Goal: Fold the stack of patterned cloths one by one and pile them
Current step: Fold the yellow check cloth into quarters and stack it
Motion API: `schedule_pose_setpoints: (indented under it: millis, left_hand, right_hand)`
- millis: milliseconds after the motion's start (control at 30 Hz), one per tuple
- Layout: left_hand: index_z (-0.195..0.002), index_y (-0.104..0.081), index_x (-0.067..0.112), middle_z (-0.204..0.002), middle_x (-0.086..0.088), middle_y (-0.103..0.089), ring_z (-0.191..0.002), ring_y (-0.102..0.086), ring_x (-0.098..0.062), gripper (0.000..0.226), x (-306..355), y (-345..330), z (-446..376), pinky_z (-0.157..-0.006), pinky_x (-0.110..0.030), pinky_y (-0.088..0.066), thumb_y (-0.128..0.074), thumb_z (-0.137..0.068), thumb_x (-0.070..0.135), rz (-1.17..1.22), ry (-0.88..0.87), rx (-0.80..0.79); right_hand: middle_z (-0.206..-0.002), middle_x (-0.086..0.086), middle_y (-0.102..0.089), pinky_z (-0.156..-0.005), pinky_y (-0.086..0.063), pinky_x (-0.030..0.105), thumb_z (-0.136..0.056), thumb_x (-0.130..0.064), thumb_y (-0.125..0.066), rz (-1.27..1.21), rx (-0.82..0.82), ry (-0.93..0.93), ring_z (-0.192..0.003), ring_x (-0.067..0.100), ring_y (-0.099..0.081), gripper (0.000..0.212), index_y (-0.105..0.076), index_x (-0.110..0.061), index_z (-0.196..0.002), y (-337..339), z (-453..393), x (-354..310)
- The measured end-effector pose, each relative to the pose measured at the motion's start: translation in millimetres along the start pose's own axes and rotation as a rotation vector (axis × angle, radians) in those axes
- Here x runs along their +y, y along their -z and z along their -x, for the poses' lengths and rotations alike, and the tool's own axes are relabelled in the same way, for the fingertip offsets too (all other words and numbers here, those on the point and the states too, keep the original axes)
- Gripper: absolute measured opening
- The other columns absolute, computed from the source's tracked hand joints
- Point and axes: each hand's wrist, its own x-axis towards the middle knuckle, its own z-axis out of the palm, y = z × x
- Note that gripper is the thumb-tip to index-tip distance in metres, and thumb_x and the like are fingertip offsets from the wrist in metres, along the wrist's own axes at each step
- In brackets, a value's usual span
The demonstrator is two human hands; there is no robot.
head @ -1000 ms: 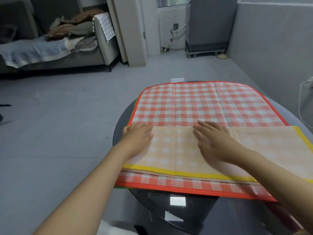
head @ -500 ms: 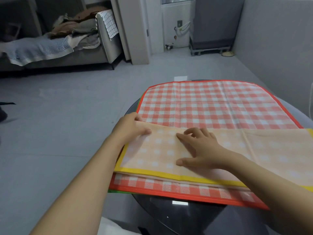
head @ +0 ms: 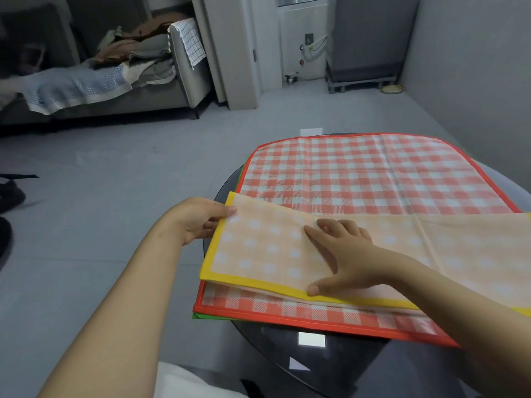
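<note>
A yellow-bordered checked cloth [head: 267, 248], folded into a long strip, lies across the near part of the stack. Under it a red checked cloth [head: 359, 173] is spread flat, with a green edge [head: 207, 316] of another cloth showing below. My left hand [head: 201, 222] pinches the strip's left end at its far corner, thumb on top. My right hand [head: 342, 254] presses flat on the middle of the strip, fingers spread. The strip's right end runs out of view.
The stack sits on a round black glass table [head: 316, 360]. Grey floor [head: 115, 225] lies to the left, a grey wall [head: 474, 81] to the right. A sofa [head: 115, 81] piled with clothes stands at the far left.
My left hand slid to the strip's left end and took hold of its corner, lifting it slightly. My right hand moved leftward to the strip's middle and stays pressed there.
</note>
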Motion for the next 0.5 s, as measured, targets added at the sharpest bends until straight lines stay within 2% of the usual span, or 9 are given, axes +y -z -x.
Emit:
schedule_pose_setpoints:
  millis: [333, 433, 500]
  left_hand:
    - [-0.092, -0.065, 0.004, -0.072, -0.008, -0.072, -0.063, -0.07, -0.019, 0.022, 29.1, -20.1, 20.0, -0.056, -0.031, -0.059, -0.063, -0.085, 0.024, 0.403, -0.051, -0.117]
    - [-0.089, -0.065, 0.005, -0.075, -0.009, -0.069, -0.065, -0.068, -0.021, 0.023, 41.0, -35.0, 24.1, -0.06, -0.032, -0.059, -0.064, -0.086, 0.028, 0.459, -0.074, -0.116]
    - [-0.082, -0.064, 0.007, -0.066, -0.006, -0.068, -0.058, -0.067, -0.018, 0.022, 50.9, -50.0, 28.2, -0.06, -0.03, -0.058, -0.064, -0.086, 0.029, 0.496, -0.088, -0.11]
  right_hand:
    - [-0.157, -0.006, 0.003, -0.116, -0.004, 0.043, -0.069, -0.073, -0.057, -0.052, 0.045, 0.002, -0.142, 0.023, 0.003, 0.109, 0.001, -0.027, -0.149, -3.2, 6.3, -1.3]
    - [-0.157, -0.005, -0.009, -0.115, -0.011, 0.039, -0.073, -0.067, -0.058, -0.152, 0.117, 0.013, -0.143, 0.02, -0.006, 0.1, -0.01, -0.024, -0.149, -0.6, 15.1, 0.1]
    - [-0.153, -0.006, -0.025, -0.112, -0.02, 0.037, -0.079, -0.059, -0.057, -0.27, 0.223, -0.018, -0.141, 0.018, -0.018, 0.084, -0.022, -0.023, -0.147, 4.9, 23.1, 3.8]
